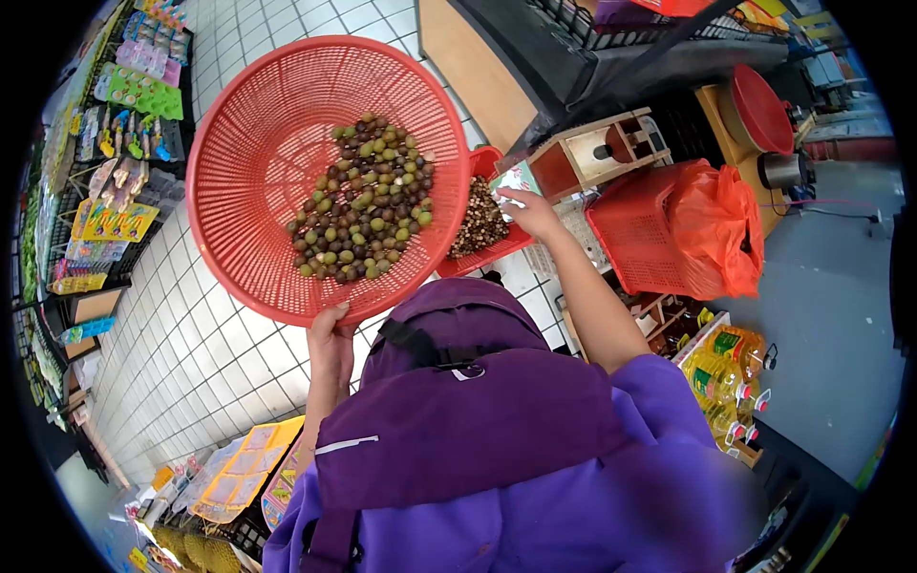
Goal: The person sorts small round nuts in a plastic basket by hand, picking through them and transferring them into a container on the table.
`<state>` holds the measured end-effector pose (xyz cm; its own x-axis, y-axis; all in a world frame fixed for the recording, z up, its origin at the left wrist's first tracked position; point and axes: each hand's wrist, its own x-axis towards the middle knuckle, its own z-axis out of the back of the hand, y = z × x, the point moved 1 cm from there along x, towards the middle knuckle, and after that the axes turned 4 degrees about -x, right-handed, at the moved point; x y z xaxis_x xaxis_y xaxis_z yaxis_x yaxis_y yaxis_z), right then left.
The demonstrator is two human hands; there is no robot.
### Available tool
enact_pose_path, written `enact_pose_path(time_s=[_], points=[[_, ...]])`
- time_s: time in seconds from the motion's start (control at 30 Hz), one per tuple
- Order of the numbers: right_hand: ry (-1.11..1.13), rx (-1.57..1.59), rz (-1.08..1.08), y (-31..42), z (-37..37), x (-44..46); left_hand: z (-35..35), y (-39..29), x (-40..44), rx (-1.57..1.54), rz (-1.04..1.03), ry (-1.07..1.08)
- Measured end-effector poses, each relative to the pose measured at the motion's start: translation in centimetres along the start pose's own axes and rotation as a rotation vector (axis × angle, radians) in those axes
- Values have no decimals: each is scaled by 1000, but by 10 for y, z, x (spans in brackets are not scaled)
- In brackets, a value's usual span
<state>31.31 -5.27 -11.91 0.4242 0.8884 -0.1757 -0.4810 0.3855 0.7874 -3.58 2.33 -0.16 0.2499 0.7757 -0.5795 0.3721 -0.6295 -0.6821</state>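
Dark purple strapped cloth is worn over a lighter purple garment in the foreground. White floor tiles are seen beyond it. Above the tiles, a large round red basket is gripped at its near rim by the left hand, with the thumb laid over the edge. Red crates and goods are arranged at the right: a red crate is partly covered by an orange-red plastic bag, and bottles of yellow liquid are grouped below. Just beside the round basket, a smaller red container is partly overlapped by its rim. Over this container the right hand is extended, fingers partly bent, near a printed card; whether the card is held cannot be told. Green and dark brown round fruits are gathered right of centre in the round basket; small brown-and-white pieces are contained in the smaller one.
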Motion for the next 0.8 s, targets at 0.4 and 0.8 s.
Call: enact_pose_path(time_s=[0.4, 0.8], points=[[-12, -117, 609, 194, 5, 28, -34, 19, -12, -40, 103, 142], [236, -489, 581, 188, -72, 21, -38, 26, -21, -35, 203, 146]])
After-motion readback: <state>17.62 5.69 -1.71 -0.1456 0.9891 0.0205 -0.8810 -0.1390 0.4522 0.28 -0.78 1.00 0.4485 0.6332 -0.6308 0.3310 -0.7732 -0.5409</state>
